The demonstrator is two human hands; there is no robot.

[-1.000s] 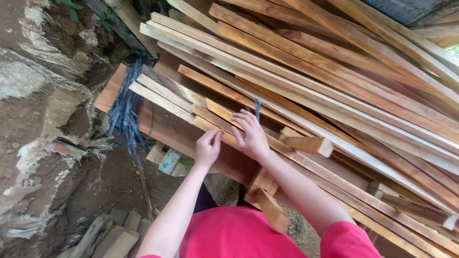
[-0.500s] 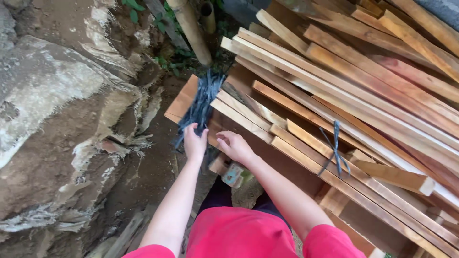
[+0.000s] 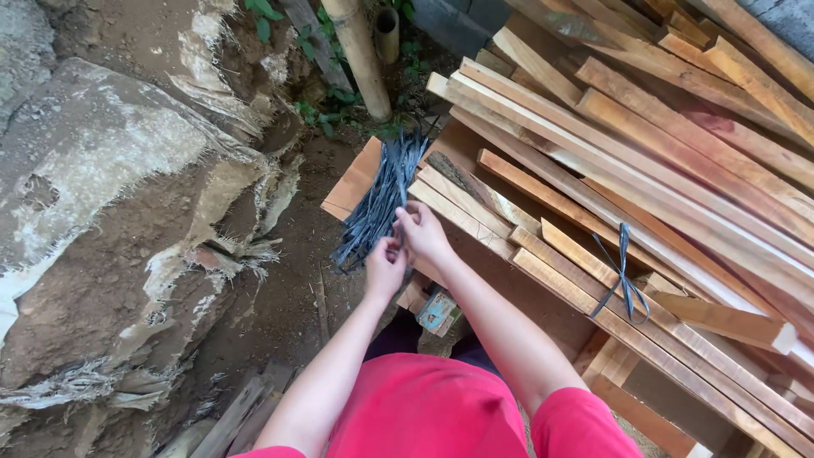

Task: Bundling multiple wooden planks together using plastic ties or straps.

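Head view, looking down. The left hand (image 3: 386, 265) and right hand (image 3: 421, 233) meet at the near end of a bundle of thin dark blue-grey plastic strips (image 3: 381, 199), fingertips pinched on what appears to be a single strip; whether one or several are held cannot be told. The bundle lies fanned over the left end of a stack of long pale and reddish sawn timber battens (image 3: 593, 182), partly resting on a flat orange-brown board (image 3: 354, 180). Farther right, one such strip is already tied in a loose knot (image 3: 621, 276) around a batten.

Risks, as judged: the strips look slick and springy, so several may drag out together or the whole bundle may slide off the board onto the bare earth (image 3: 288, 288). The battens are rough-sawn with sharp arrises; splinters are likely where the forearms brush them. The stack is loosely laid and uneven, so leaning weight could shift a length.

Textures: fibrous, frayed pale sacking (image 3: 102, 161) over crumbling soil at left; a smooth round bamboo pole (image 3: 360, 51) above
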